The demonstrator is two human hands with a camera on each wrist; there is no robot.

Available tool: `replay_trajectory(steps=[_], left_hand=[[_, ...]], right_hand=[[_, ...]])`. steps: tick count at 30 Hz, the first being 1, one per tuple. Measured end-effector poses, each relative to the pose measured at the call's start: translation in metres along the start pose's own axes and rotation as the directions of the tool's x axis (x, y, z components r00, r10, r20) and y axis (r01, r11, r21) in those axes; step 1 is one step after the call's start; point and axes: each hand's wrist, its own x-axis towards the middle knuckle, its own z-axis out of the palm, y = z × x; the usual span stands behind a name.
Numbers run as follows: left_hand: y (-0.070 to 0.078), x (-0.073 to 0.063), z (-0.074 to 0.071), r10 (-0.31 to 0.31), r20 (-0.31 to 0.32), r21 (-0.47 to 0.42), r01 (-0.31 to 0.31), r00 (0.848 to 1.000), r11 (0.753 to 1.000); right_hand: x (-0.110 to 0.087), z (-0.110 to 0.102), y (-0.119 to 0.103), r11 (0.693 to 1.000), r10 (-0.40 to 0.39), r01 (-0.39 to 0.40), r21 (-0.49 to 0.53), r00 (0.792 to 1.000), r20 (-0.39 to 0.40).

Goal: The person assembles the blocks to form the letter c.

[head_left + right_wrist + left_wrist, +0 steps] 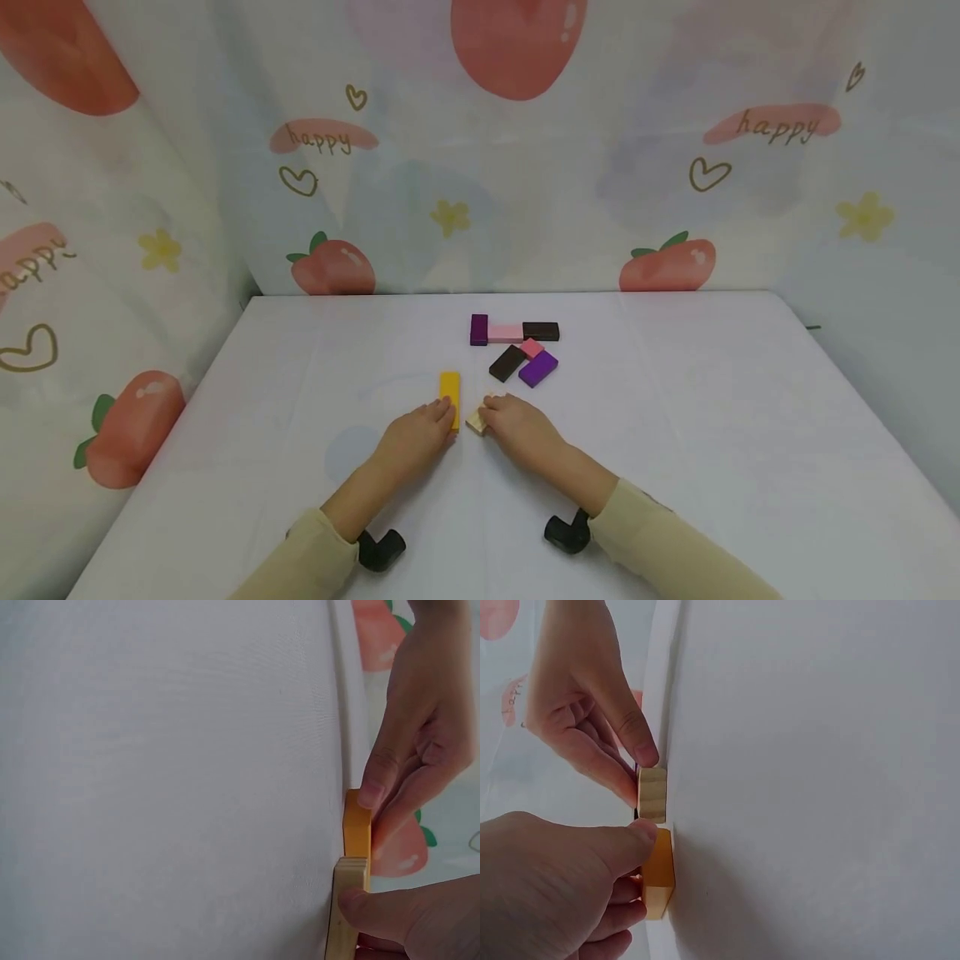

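My left hand (415,435) pinches a long yellow block (450,383) flat on the white table, with fingers and thumb near its front end. To its right, my right hand (527,432) grips a pale wooden block (476,422) that lies at a slant, partly hidden under the fingers. A narrow gap separates the two blocks in the head view. From the left wrist view, the wooden block's grooved end (652,795) shows beneath the right thumb. In the right wrist view the right thumb presses the wooden block's side (343,919).
Beyond the hands, a purple block (478,329), a pink block (505,333) and a dark block (541,331) form a row. Just in front sit another dark block (507,363), a small coral block (532,348) and a violet block (538,368). A patterned curtain (525,192) hangs behind the table (720,400).
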Motion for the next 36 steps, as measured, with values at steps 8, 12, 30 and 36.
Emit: replay_trajectory(steps=[8, 12, 30, 36], left_hand=[[0.012, -0.008, -0.002, 0.025, 0.003, 0.059, -0.025, 1.000, 0.998], [0.018, -0.012, -0.004, 0.062, -0.031, 0.092, -0.059, 0.998, 0.994], [0.010, -0.015, 0.000, 0.041, 0.027, -0.096, -0.039, 0.999, 0.995], [0.016, -0.019, 0.002, 0.034, -0.007, -0.107, -0.034, 0.999, 0.994]], right_hand=[[-0.012, -0.004, 0.002, 0.999, -0.041, 0.040, -0.026, 0.998, -0.053], [-0.018, -0.009, 0.002, 0.997, -0.053, 0.051, -0.052, 0.998, -0.030], [-0.042, -0.019, 0.005, 0.995, -0.090, 0.090, -0.032, 0.996, 0.000], [-0.050, -0.017, 0.008, 0.995, -0.096, 0.097, 0.032, 0.995, -0.031]])
